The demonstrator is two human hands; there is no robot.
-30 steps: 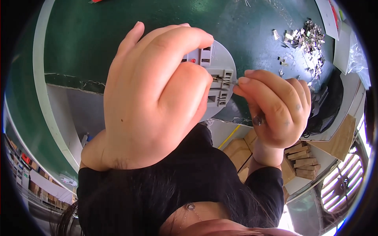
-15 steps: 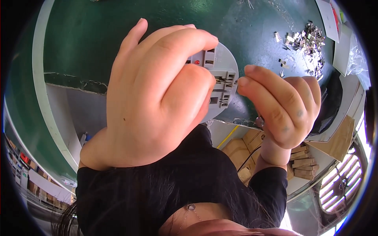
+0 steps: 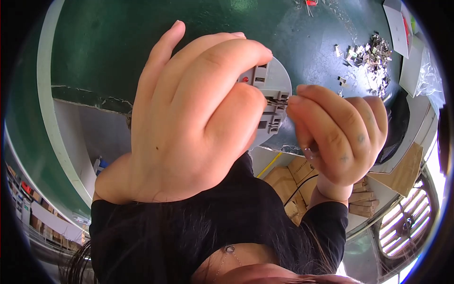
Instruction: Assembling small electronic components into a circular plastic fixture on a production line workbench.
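A round grey plastic housing (image 3: 280, 75) with raised slots and a small red indicator (image 3: 245, 79) is gripped by my left hand (image 3: 198, 113). Its curled thumb and index finger cover much of the housing. Thin metal pieces (image 3: 276, 102) lie in a slot near the housing's right edge, beside my left thumb. My right hand (image 3: 340, 135) is closed in a pinch, fingertips right at that edge. Anything between those fingertips is too small or hidden to make out.
Loose metal clips (image 3: 376, 59) are heaped on the green tabletop (image 3: 104, 52) at the far right. Near the top lies a red part with wire leads (image 3: 310, 3). White boxes (image 3: 396, 28) and a plastic bag (image 3: 428, 75) stand at right; cardboard (image 3: 281, 187) sits below the table edge.
Both hands and the housing appear slightly farther right in view. My right fingertips have come closer to the housing's slot. More of the red leaded part now shows at the top.
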